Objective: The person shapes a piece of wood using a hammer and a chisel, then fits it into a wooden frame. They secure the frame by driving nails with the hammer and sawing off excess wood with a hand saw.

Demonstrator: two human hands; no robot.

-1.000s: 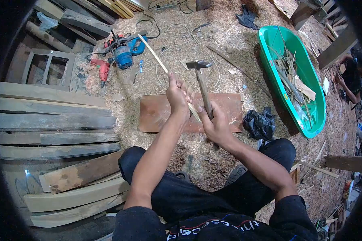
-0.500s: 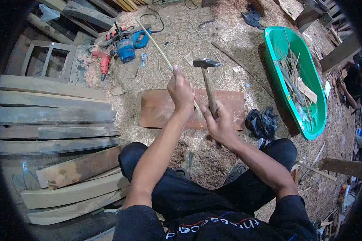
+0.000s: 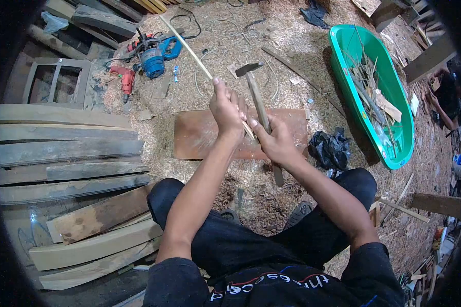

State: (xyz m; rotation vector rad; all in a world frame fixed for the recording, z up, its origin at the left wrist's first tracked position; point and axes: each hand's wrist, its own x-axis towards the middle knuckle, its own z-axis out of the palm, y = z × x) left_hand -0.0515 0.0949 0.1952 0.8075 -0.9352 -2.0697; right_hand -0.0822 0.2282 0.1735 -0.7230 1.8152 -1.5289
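My left hand (image 3: 227, 109) is closed around a long thin wooden strip (image 3: 188, 50), which slants up and left, its lower end showing below the fist. In my right hand (image 3: 279, 142) is a hammer (image 3: 257, 97), gripped partway along its wooden handle with the metal head pointing away from me. The handle's lower end sticks out beneath that hand. Both hands are close together above a reddish-brown board (image 3: 189, 134) lying on the shavings. The strip's near end comes right beside my right thumb.
A green tub (image 3: 337, 53) with wood scraps stands at the right, near a crumpled black plastic bag (image 3: 330, 150). A blue router (image 3: 152, 62) and red drill (image 3: 124, 82) lie at upper left. Planks (image 3: 69, 151) line the left side. Another person (image 3: 448, 97) is at far right.
The hammer has tilted further left and its handle's lower end now shows more below my right hand. My left hand still grips the strip. The whole view has shifted slightly.
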